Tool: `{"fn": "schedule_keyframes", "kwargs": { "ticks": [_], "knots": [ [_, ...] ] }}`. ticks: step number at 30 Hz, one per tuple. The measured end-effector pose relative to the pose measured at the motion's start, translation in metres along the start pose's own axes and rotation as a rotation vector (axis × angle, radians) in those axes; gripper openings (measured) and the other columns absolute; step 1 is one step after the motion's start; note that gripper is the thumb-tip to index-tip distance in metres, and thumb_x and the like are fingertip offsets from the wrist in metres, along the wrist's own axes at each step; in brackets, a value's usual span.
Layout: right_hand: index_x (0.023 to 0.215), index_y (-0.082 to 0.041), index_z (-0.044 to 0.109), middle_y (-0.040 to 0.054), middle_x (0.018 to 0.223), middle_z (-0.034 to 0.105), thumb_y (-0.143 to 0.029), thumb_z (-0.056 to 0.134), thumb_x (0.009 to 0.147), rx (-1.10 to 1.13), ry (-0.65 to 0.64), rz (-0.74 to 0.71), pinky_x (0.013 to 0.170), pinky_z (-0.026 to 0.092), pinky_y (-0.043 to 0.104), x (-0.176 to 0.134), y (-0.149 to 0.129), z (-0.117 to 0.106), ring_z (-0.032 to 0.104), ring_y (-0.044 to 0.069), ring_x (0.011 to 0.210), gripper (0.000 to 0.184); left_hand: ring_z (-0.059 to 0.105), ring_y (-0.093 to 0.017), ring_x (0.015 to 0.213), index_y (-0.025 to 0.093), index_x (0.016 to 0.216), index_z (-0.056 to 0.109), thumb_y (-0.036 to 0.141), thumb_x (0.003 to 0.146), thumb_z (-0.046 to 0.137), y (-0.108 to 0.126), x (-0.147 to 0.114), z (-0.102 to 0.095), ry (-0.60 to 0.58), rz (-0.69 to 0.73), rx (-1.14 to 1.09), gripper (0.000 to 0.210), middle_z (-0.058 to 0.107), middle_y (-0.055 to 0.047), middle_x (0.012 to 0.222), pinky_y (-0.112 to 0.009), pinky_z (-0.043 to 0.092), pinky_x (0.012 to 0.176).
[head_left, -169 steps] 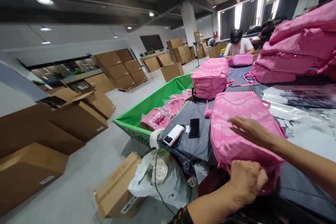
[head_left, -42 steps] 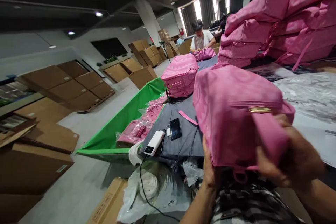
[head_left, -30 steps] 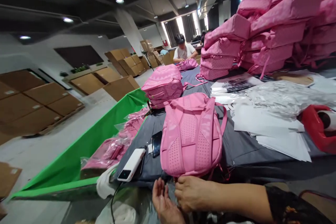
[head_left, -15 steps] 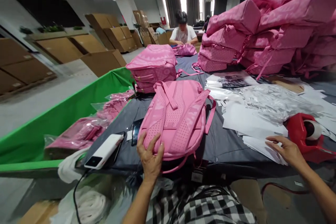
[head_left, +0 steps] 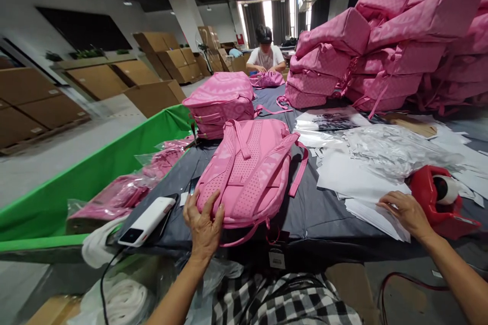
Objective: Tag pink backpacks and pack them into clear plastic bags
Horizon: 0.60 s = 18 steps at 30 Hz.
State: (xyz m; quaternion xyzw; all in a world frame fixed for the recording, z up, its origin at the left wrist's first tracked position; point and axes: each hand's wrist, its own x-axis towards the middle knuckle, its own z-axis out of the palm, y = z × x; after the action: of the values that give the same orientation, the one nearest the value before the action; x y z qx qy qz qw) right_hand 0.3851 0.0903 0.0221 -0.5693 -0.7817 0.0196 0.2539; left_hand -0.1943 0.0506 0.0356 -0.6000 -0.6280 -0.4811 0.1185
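A pink backpack [head_left: 244,177] lies on its front, straps and padded back facing up, on the dark-covered table. My left hand [head_left: 204,223] grips its near left corner, fingers spread over the edge. A red loop and a dark tag with a white label [head_left: 276,260] hang from its near end over the table edge. To the right, my right hand [head_left: 406,213] has its fingertips drawn together on a stack of white paper slips [head_left: 375,218]; whether a single slip is between them is hard to see. A red tape dispenser [head_left: 430,203] stands right beside that hand.
Another pink backpack [head_left: 221,101] stands behind. Piled backpacks [head_left: 404,56] fill the back right. Clear plastic bags [head_left: 396,150] lie over papers. A white power bank [head_left: 148,222] sits near the left edge, beside a green-lined bin [head_left: 95,165]. A co-worker [head_left: 266,56] works at the far end.
The backpack has slid left with my left hand, covering more of the dark phone beside it. My right hand's fingers have closed down onto the paper slips. The view has shifted slightly.
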Motion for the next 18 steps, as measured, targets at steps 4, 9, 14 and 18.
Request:
{"fn": "schedule_keyframes", "kwargs": {
  "ticks": [4,9,14,18],
  "knots": [
    [0.079,-0.025,0.072,0.0099,0.083,0.073,-0.068,0.033,0.099,-0.13,-0.001,-0.114,0.072,0.044,0.04,0.006,-0.005,-0.019,0.064,0.026,0.081,0.062,0.036,-0.038,0.148,0.028,0.134,0.061,0.022,0.09,0.063,0.061,-0.021,-0.013,0.045,0.221,-0.03,0.044,0.045,-0.008,0.155,-0.062,0.03,0.123],
    [0.081,-0.028,0.073,0.0113,0.094,0.075,-0.068,0.042,0.094,-0.076,-0.022,-0.076,0.078,0.049,0.042,-0.005,-0.032,-0.033,0.066,0.028,0.086,0.053,0.062,-0.024,0.127,0.032,0.127,0.063,0.015,0.089,0.063,0.146,-0.06,0.013,-0.382,0.583,-0.358,0.041,0.072,-0.003,0.126,-0.045,0.045,0.116],
    [0.084,-0.026,0.067,0.005,0.078,0.069,-0.07,0.048,0.092,0.327,-0.282,0.081,0.069,0.052,0.032,-0.034,-0.102,-0.031,0.062,0.021,0.071,0.048,0.034,-0.035,0.151,0.018,0.149,0.049,0.06,0.079,0.077,0.203,-0.07,0.062,-0.863,0.254,-0.774,0.087,0.051,-0.019,0.153,-0.062,0.019,0.125],
    [0.078,-0.024,0.057,-0.0011,0.065,0.053,-0.074,0.048,0.09,0.567,-0.412,0.264,0.054,0.045,0.024,-0.039,-0.162,-0.028,0.048,0.014,0.058,0.053,0.066,-0.026,0.097,0.015,0.094,0.074,0.08,0.065,0.074,0.215,-0.081,0.068,-1.201,-0.382,-1.176,0.071,0.073,-0.008,0.091,-0.052,0.038,0.111]
  ]
}}
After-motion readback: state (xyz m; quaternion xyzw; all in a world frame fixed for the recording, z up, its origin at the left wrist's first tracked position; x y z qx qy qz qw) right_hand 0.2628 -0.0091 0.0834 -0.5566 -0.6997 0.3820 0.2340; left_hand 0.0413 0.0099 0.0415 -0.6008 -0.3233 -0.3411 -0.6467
